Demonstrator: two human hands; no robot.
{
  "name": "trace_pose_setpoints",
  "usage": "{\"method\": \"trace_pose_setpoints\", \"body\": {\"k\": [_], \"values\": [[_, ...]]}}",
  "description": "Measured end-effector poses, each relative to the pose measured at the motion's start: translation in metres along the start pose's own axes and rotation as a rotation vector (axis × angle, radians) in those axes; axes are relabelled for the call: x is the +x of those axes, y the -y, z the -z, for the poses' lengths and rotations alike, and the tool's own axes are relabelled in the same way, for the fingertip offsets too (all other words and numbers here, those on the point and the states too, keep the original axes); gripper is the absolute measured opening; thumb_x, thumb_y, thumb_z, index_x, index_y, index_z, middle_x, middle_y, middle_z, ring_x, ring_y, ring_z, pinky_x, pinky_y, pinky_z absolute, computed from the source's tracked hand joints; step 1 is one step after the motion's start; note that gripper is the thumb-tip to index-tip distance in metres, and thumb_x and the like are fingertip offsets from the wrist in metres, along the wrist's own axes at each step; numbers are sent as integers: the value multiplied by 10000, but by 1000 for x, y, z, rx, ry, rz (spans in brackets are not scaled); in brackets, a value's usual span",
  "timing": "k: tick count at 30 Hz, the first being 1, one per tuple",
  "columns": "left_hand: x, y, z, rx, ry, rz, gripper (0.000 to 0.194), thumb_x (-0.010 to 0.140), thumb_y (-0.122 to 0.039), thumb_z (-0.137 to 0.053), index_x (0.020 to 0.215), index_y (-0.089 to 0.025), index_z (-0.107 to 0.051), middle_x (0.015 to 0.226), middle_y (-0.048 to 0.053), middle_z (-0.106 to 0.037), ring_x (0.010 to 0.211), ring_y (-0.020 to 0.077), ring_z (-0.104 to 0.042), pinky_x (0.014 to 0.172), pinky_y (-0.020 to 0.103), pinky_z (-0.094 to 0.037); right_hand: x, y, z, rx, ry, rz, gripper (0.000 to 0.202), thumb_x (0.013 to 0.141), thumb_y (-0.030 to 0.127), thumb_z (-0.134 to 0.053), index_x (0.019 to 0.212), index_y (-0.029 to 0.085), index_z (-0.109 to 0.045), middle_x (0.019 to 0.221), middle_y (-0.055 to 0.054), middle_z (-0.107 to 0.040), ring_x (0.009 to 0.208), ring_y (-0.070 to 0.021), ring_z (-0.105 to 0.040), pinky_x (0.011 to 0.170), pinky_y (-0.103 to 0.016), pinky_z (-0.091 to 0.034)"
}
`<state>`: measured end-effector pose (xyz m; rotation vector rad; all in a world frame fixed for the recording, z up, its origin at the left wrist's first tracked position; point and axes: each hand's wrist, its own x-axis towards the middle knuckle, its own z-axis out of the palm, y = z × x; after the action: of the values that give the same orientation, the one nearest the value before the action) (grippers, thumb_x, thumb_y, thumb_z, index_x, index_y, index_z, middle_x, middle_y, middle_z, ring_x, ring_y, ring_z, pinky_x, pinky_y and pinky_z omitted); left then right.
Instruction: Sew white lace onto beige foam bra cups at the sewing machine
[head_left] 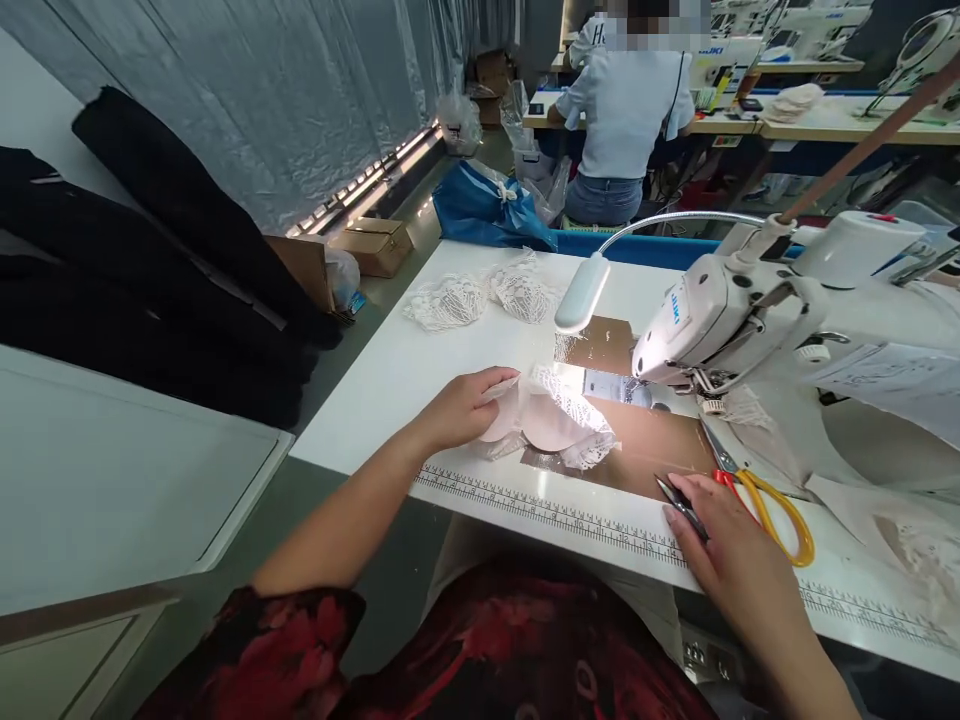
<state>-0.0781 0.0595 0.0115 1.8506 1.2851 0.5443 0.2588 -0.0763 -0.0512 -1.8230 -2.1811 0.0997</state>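
My left hand (466,408) is closed on the edge of a pale lace bra piece (559,422), its fingers pinching the left side. The bra piece lies partly on the white table, its smooth inner cup side showing and its lace border facing right. Near the table's front edge, my right hand (716,535) is wrapped round dark thread snips (686,508), whose pointed tip faces the bra piece. Beside that hand lie scissors (772,510) with yellow and red handles. The sewing machine (697,310) stands beyond the right hand; the bra piece is left of its needle area.
Two more lace pieces (484,295) lie at the table's back left. A lamp head (583,292) hangs low over the table (375,400). Pale fabric (862,515) spreads at the right. A ruler strip (555,510) runs along the front edge. Another person (626,120) sits ahead.
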Motion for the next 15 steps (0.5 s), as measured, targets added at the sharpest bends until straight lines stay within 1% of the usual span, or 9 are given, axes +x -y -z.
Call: {"method": "trace_pose_setpoints", "body": {"k": [2,3,5,6,8,11,13,15], "values": [[1,5,2,-104,21,28,569,789,-164,-456,1350,-152,-550,1325,77,-619,1166,265,-614,956,383,-520,1,0,-1,-78,-16,44,364,986,323,-371,1231,151,-577,1164,-135,-645,1072,-281,-632,848,-418,-528],[1,6,3,-127,30,27,566,790,-166,-457,1348,-148,-553,1327,78,-619,1172,264,-611,963,386,-518,1,0,-2,-109,-25,64,362,987,308,-365,1223,142,-583,1144,-136,-650,1041,-278,-641,830,-413,-531],[0,5,5,-88,31,1,551,791,-152,-454,1328,-169,-576,1346,57,-609,1215,250,-586,1005,379,-497,1,-1,-2,-160,-51,93,355,985,296,-370,1199,134,-602,1120,-136,-658,984,-274,-651,802,-409,-533],[0,4,7,-19,15,-19,551,787,-133,-447,1317,-187,-587,1351,40,-607,1236,238,-572,1027,374,-482,1,-1,-2,-181,-61,107,350,983,295,-376,1180,132,-615,1112,-134,-662,962,-275,-652,793,-410,-533],[-3,-1,9,203,-45,-62,578,766,-83,-428,1303,-211,-601,1351,16,-609,1242,228,-564,1034,379,-477,2,-1,-1,-208,-74,130,340,978,300,-394,1143,131,-638,1100,-129,-670,938,-280,-648,786,-417,-533],[-8,-9,9,581,-130,-98,642,737,-27,-407,1326,-219,-577,1317,14,-629,1173,248,-593,921,399,-530,4,-3,2,-200,-83,166,332,973,313,-421,1117,125,-653,1097,-128,-675,940,-283,-642,783,-417,-535],[-11,-12,5,753,-129,-95,661,744,-11,-400,1353,-224,-546,1291,20,-640,1095,255,-617,805,385,-554,3,-7,6,-156,-89,197,335,973,330,-431,1126,128,-651,1099,-130,-678,956,-279,-645,795,-413,-537],[-16,-11,0,846,-102,-69,657,769,-6,-390,1380,-214,-513,1304,39,-626,1046,252,-628,752,374,-554,-1,-14,10,-114,-142,184,342,974,350,-437,1128,131,-649,1084,-133,-686,975,-281,-649,836,-422,-531]]}}
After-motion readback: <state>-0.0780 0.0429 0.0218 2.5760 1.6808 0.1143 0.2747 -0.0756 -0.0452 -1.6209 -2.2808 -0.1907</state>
